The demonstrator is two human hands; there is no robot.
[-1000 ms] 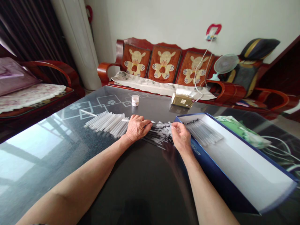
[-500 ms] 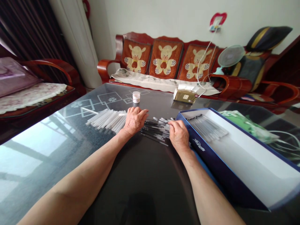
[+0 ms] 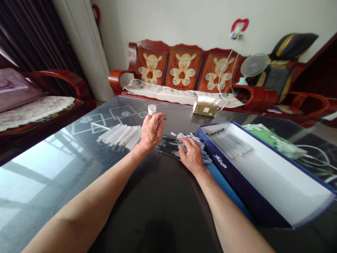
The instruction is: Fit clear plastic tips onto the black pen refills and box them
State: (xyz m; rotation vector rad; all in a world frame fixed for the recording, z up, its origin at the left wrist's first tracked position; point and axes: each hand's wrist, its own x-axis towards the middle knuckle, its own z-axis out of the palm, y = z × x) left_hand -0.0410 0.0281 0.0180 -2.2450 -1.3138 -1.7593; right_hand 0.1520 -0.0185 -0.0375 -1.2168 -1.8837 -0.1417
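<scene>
My left hand (image 3: 152, 132) is raised over the table between two piles. Its thumb and fingers are closed on a pale, see-through pen barrel, seen mostly end-on. To its left lies a fanned pile of white, translucent pen barrels (image 3: 119, 136). Black pen refills (image 3: 170, 144) lie in a heap to its right, with pale ends towards the box. My right hand (image 3: 192, 154) rests over that heap, thumb apart from the fingers, which touch the refills. Pens with dark tips (image 3: 229, 142) lie in a row inside the blue box (image 3: 237, 186).
Beyond my left hand stands a small white-lidded jar (image 3: 152, 109). A tissue box (image 3: 205, 108) sits farther back. Right of the blue box are a green package (image 3: 273, 140) and white cables (image 3: 316, 158). A wooden sofa (image 3: 181, 70) stands behind the table.
My right hand has opened from a pinch and spread over the refill heap. My left hand has turned and lifted slightly, showing the barrel end at its fingertips. The view has shifted slightly.
</scene>
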